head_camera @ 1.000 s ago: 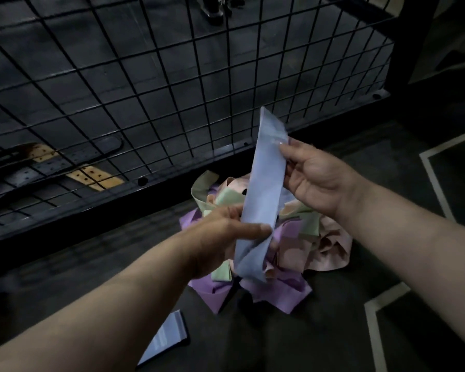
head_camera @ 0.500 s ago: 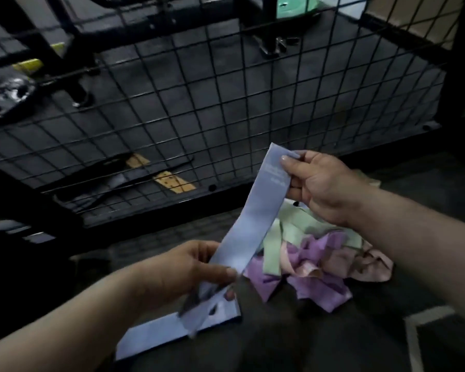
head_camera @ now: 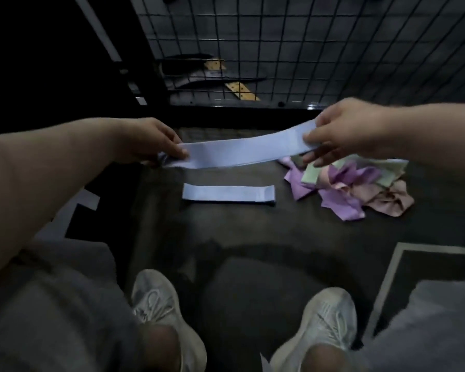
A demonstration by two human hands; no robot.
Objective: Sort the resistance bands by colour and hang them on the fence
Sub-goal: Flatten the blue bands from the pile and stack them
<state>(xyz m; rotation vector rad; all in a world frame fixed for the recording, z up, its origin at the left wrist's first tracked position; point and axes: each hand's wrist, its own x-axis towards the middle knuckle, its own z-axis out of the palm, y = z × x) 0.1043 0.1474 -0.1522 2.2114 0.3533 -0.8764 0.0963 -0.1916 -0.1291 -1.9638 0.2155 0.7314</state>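
Held blue band: long axis left–right, above floor | left hand pinches left end | right hand pinches right end | second blue band flat below, parallel | mixed pile right, fence behind

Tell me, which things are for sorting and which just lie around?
For the job: light blue fabric band held by left hand and right hand; second light blue band on floor; tangled purple, green, pink band pile; black wire fence.
Lying about: tan holed strap behind fence.
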